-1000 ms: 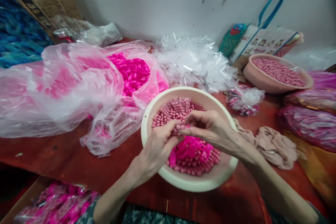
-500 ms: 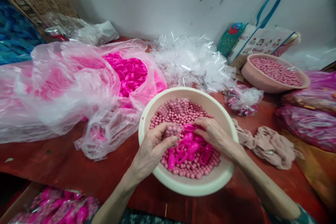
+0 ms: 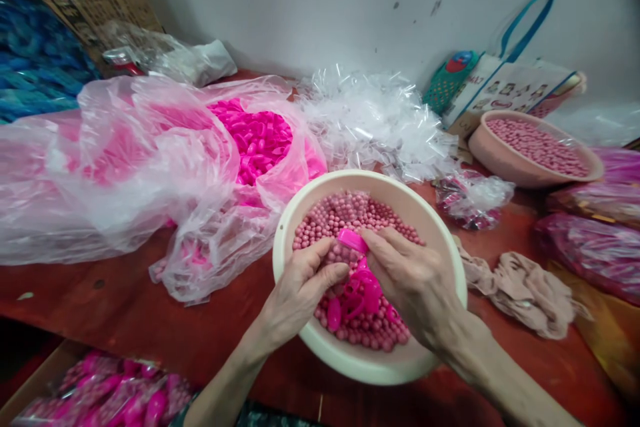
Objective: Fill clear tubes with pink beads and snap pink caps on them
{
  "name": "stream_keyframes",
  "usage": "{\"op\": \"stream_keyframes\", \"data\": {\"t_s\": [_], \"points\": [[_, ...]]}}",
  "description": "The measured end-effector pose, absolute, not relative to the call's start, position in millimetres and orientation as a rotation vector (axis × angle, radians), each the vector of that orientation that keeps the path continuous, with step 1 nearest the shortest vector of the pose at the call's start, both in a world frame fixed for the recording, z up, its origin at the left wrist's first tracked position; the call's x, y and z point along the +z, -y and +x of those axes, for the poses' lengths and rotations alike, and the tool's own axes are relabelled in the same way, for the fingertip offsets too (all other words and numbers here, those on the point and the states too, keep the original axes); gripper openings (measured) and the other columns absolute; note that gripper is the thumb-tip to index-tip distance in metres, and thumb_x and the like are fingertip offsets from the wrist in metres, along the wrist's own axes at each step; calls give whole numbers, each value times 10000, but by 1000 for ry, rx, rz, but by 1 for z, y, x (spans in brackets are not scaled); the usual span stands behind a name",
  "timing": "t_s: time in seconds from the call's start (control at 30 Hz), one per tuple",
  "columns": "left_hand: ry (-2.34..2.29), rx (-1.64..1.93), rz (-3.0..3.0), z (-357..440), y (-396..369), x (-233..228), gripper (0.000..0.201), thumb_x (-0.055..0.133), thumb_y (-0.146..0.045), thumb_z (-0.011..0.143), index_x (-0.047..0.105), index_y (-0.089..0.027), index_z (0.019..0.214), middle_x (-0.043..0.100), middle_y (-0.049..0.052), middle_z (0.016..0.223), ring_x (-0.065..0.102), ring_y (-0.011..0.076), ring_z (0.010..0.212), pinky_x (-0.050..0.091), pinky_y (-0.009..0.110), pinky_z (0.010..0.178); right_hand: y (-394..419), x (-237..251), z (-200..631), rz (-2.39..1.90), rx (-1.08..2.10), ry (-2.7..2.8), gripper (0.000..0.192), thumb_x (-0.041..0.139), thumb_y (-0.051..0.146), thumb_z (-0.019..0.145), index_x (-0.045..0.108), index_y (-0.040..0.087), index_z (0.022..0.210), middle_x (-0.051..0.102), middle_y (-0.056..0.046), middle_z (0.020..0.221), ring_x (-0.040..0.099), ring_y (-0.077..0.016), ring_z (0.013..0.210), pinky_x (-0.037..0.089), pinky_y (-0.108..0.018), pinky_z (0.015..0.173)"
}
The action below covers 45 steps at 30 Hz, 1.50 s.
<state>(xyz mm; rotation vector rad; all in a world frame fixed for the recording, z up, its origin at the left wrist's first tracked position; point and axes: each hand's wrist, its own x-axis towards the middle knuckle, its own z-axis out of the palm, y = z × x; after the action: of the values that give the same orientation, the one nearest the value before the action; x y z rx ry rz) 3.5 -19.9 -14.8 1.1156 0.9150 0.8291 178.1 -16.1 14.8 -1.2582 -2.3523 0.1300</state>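
Observation:
A cream plastic basin (image 3: 373, 373) full of round pink beads (image 3: 373, 340) lies under both hands. Between its thumb and fingers, my left hand (image 3: 300, 283) pinches a small clear plastic bag of pink beads (image 3: 344, 253). My right hand (image 3: 415, 280) is closed on a magenta plastic piece, shaped like a small shoe (image 3: 353, 240), at the upper edge of that bag. Whether the piece is inside the bag's mouth cannot be told. More magenta pieces (image 3: 367, 290) lie loose on the beads below, partly hidden by my right hand. Another clear bag of beads (image 3: 345, 203) rests at the basin's far side.
Left of the basin, a large translucent bag (image 3: 190, 173) holds many magenta pieces (image 3: 260, 143). Clear empty bags (image 3: 380, 120) are heaped behind. To the right are a crumpled cloth (image 3: 530, 293) and a pink basin (image 3: 493, 147). A box of filled bags (image 3: 115, 390) stands lower left.
My right hand has lifted a magenta piece from the pile in the basin and brought it left to the small bag. My left hand keeps its pinch on the bag.

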Motion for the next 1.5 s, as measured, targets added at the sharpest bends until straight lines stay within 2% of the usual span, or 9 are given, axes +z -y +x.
{"op": "stream_keyframes", "data": {"t_s": [0.13, 0.33, 0.5, 0.73, 0.87, 1.07, 1.27, 1.37, 1.5], "points": [[-856, 842, 1090, 2, 18, -15, 142, 523, -283, 876, 522, -151, 822, 464, -31, 710, 448, 62, 638, 395, 165, 587, 17, 17, 183, -1212, 81, 2481, 298, 349, 35, 882, 557, 123, 1076, 595, -86, 839, 572, -182, 716, 471, -287, 612], [-807, 728, 999, -1, 15, -18, 179, 520, -329, 865, 526, -166, 938, 536, -8, 684, 552, 104, 561, 444, 190, 474, 13, 22, 191, -1132, 392, 2440, 290, 419, 77, 872, 570, 176, 1099, 624, -77, 882, 608, -200, 880, 509, -319, 775], [-963, 712, 1102, 0, 17, -16, 196, 504, -357, 873, 532, -179, 950, 525, -31, 621, 528, 74, 478, 424, 157, 428, 12, 16, 191, -1124, 595, 2356, 366, 457, 175, 895, 489, 228, 1255, 607, -92, 1076, 587, -199, 983, 487, -341, 864], [-979, 642, 1122, 2, 18, -12, 214, 508, -377, 867, 532, -178, 941, 487, -53, 571, 481, 58, 440, 419, 150, 423, 12, -4, 206, -1084, 670, 2235, 312, 443, 165, 904, 578, 265, 1167, 587, -29, 788, 586, -170, 812, 489, -278, 723], [-961, 627, 1087, 2, 16, -10, 199, 534, -360, 854, 544, -170, 915, 496, -50, 600, 464, 39, 446, 388, 124, 419, 18, -5, 209, -1078, 568, 2344, 411, 389, 55, 866, 540, 245, 1197, 573, -39, 803, 554, -161, 746, 472, -258, 632], [-919, 556, 1059, 2, 14, -6, 207, 529, -335, 853, 559, -143, 926, 514, -34, 610, 465, 41, 441, 386, 125, 410, 28, -3, 204, -1058, 114, 2536, 410, 348, 28, 827, 507, 113, 1195, 557, -81, 784, 475, -198, 706, 448, -340, 611], [-940, 578, 1059, 1, 15, -8, 239, 534, -376, 849, 543, -139, 878, 499, -38, 587, 458, 40, 443, 359, 114, 393, 30, -4, 202, -1039, 247, 2576, 406, 332, 36, 851, 454, 120, 1229, 565, -91, 909, 500, -205, 812, 489, -367, 704], [-920, 667, 1005, 3, 16, -12, 232, 523, -379, 860, 536, -152, 902, 498, -43, 593, 441, 36, 414, 340, 123, 379, 32, -3, 190, -1135, 267, 2429, 317, 391, 171, 915, 445, 120, 1223, 568, -105, 970, 531, -205, 875, 511, -341, 741], [-897, 830, 914, 5, 17, -17, 187, 551, -338, 854, 553, -161, 916, 498, -32, 665, 435, 38, 506, 356, 132, 458, 35, -7, 169, -1252, 164, 2250, 491, 501, 386, 883, 404, 93, 1265, 581, -146, 1040, 559, -235, 951, 526, -348, 770]]}}
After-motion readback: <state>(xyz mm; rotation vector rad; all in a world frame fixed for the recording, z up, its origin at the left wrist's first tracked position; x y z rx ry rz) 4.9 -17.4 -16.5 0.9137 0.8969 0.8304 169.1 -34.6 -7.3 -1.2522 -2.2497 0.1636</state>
